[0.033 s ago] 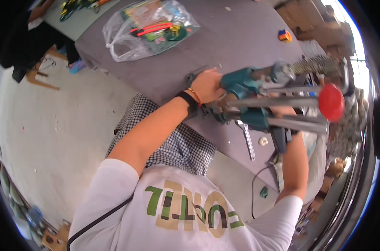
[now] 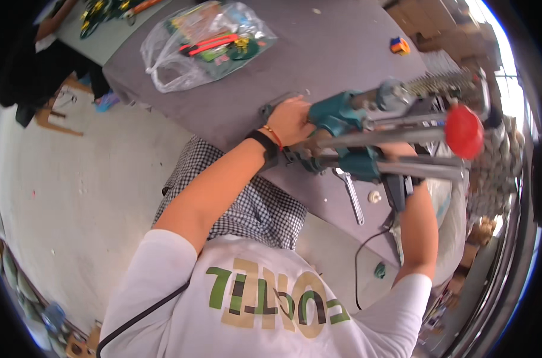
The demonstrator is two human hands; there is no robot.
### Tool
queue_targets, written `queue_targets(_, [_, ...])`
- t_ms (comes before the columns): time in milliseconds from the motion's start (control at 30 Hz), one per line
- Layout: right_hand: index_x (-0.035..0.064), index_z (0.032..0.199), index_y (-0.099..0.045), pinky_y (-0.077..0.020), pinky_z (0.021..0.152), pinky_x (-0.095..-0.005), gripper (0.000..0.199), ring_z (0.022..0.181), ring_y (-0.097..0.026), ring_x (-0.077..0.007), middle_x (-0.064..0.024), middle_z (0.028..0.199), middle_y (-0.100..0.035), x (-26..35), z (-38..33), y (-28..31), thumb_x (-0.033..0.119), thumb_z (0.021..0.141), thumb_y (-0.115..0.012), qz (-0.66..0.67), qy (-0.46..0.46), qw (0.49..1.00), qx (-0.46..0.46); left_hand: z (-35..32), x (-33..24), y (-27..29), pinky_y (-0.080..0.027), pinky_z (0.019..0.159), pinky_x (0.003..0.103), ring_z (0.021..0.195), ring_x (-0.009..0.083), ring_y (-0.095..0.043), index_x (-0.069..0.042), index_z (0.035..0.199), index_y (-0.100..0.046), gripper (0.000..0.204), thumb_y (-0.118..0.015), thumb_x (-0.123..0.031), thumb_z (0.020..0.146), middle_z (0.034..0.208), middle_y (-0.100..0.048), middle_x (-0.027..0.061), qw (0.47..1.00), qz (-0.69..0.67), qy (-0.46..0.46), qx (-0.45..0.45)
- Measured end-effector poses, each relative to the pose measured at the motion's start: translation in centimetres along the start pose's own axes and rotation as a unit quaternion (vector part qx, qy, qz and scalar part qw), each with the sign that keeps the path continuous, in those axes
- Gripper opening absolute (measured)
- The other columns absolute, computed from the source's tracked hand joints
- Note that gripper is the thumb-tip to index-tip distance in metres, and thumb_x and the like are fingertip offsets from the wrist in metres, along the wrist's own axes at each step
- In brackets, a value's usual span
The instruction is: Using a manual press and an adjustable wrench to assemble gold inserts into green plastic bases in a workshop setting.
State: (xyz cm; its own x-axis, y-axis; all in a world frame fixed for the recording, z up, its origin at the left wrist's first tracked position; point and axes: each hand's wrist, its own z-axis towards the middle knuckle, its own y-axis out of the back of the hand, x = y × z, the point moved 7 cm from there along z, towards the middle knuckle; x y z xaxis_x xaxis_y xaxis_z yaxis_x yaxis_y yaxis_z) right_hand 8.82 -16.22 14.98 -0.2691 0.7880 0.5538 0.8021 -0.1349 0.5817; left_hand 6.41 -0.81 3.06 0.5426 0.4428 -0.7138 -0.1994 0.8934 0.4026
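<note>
A teal machine stand (image 2: 336, 113), which looks like a bench drill stand, lies in front of me with its steel posts pointing right. It carries a coil spring (image 2: 441, 85) and a lever tipped with a red knob (image 2: 463, 131). My left hand (image 2: 290, 121) is closed against the left end of the stand, some fingertips hidden by it. Behind the posts, my right hand (image 2: 397, 149) shows only in part; its fingers are covered. An adjustable wrench (image 2: 351, 197) lies below the stand, beside a small cream-coloured round piece (image 2: 374, 197).
A clear plastic bag (image 2: 169, 68) with red-handled tools and packets lies on the grey-covered table (image 2: 295, 42). A small orange-and-blue item (image 2: 400, 46) sits at the far right. Cardboard boxes (image 2: 426, 24) are stacked beyond. A black cable (image 2: 358, 262) hangs off the near edge.
The whole view has shifted slightly, so the stand, its red knob and the bag appear a little further left. Both hands keep their places at the stand.
</note>
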Motion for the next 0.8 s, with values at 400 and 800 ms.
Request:
queue_targets(400, [-0.0058,0.108,-0.056,-0.0454,0.088,-0.031,0.03,0.093,-0.059,-0.0168,-0.0099,0.1,-0.062,-5.9,-9.8,-6.1,0.019,0.094,-0.047,0.374,0.067,0.789,-0.483,0.8,-0.4,-0.5,-0.042,0.094,0.045,0.08,0.0387,-0.054,-0.004,0.083,-0.056,0.014,-0.056,-0.01,0.071,0.076,-0.057,0.0167,0.999,0.016,0.051,0.01])
queue_targets(800, [-0.002,0.111,-0.052,-0.0438,0.085,-0.0374,0.032,0.093,-0.056,-0.0279,-0.0135,0.101,-0.059,-7.3,-9.5,-10.6,0.007,0.082,-0.06,-0.018,-0.07,0.802,-0.593,0.0,0.6,-1.1,-0.048,0.071,0.037,0.08,0.0301,-0.06,-0.003,0.089,-0.059,0.016,-0.06,-0.017,0.08,0.086,-0.062,0.0142,0.986,-0.011,0.16,0.048])
